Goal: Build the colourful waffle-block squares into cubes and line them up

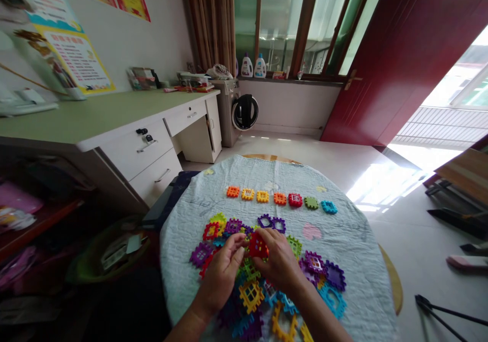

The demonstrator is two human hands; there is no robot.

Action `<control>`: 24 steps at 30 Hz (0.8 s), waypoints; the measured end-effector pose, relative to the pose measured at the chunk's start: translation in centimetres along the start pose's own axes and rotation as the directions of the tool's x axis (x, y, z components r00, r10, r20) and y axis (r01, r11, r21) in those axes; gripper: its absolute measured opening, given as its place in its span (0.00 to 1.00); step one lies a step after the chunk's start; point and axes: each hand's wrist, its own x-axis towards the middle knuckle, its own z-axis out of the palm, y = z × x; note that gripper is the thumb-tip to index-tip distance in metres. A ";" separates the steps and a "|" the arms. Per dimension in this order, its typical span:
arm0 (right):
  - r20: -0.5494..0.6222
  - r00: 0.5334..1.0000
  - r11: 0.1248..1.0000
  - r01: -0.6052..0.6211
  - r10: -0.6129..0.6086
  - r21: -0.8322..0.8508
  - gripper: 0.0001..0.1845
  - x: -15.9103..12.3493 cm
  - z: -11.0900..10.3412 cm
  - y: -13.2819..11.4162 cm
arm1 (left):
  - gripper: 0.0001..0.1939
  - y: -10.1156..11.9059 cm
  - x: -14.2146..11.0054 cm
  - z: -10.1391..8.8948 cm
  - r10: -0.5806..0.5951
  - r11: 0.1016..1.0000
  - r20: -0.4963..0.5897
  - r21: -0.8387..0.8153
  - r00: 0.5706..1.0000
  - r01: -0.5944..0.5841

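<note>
My right hand (282,260) grips a red plastic building block (258,245) between thumb and fingers, above a loose pile of blocks. Just left of it is my left hand (224,268), its fingers curved and parted from the thumb; whether the fingertips touch the red block is hard to see. Below and around both hands lie notched square blocks, among them a yellow window block (251,296), a purple block (201,254) and a blue block (332,300). Farther off, a row of blocks runs across the cloth, from an orange block (233,192) to a blue frame block (329,207).
A pale blue cloth (366,260) covers the round table. A desk with drawers (133,164) stands at the left, and a washing machine (227,113) with its door open is behind. A red door (381,67) stands at the right, with a black stand (438,306) on the floor.
</note>
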 end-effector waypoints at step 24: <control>0.080 0.950 0.860 -0.236 0.303 -0.453 0.28 12.7 -6.5 19.7 | 0.20 -9.1 6.0 -9.9 0.372 0.747 -0.398 0.664 0.839 -0.016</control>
